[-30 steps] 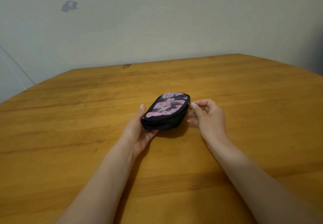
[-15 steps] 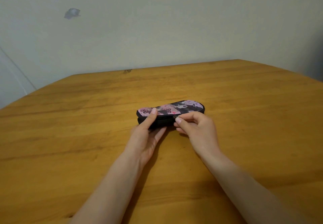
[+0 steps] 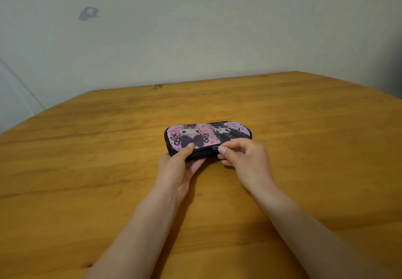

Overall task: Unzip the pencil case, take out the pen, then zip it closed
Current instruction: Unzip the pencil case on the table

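Note:
A black pencil case [image 3: 206, 136] with a pink cartoon print lies flat on the wooden table [image 3: 87, 169], its long side across my view. My left hand [image 3: 180, 167] grips its near left end, thumb on top of the print. My right hand [image 3: 243, 159] pinches the small metal zipper pull [image 3: 218, 147] between thumb and forefinger, at the middle of the case's near edge. The zip's state to the left of the pull is hard to read. No pen is visible.
The table's far edge meets a plain pale wall [image 3: 195, 39] with a grey scuff. The table's left and right corners fall away at both sides.
The case has been turned from end-on to lying sideways and flat. My right hand went from the case's far right end to the near edge and now pinches the zipper pull.

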The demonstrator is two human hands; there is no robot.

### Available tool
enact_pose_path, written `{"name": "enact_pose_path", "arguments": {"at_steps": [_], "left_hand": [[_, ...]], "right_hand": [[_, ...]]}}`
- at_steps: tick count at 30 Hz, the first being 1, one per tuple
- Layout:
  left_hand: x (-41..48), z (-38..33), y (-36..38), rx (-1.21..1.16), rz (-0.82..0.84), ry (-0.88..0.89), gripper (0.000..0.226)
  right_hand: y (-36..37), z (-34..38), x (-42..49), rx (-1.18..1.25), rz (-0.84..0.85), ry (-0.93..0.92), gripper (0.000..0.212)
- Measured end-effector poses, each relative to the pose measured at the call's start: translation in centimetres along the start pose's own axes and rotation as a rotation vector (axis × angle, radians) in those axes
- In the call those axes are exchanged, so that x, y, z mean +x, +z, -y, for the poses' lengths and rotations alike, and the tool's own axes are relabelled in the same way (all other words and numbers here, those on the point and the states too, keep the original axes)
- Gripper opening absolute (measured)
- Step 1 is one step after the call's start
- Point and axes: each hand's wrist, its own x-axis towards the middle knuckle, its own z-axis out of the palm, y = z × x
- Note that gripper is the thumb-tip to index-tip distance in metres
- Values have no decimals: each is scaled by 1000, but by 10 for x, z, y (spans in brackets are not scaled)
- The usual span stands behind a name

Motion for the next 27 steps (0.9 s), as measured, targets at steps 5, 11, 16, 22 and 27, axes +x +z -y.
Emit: {"name": "enact_pose_path", "arguments": {"at_steps": [5, 11, 16, 22, 27], "left_hand": [[1, -3, -1, -10, -21, -8, 8], [3, -6, -3, -19, -57, -23, 16], [6, -8, -7, -19, -91, -31, 17], [8, -12, -10, -5, -131, -21, 9], [9, -15, -14, -3, -149, -27, 9]], "right_hand": [[-3, 0, 2, -13, -41, 14, 10], [-8, -1, 6, -39, -92, 42, 8], [-12, -2, 9, -69, -135, 52, 8], [-17, 0, 10, -179, -195, 39, 11], [-20, 1, 11, -263, -252, -4, 14]]}}
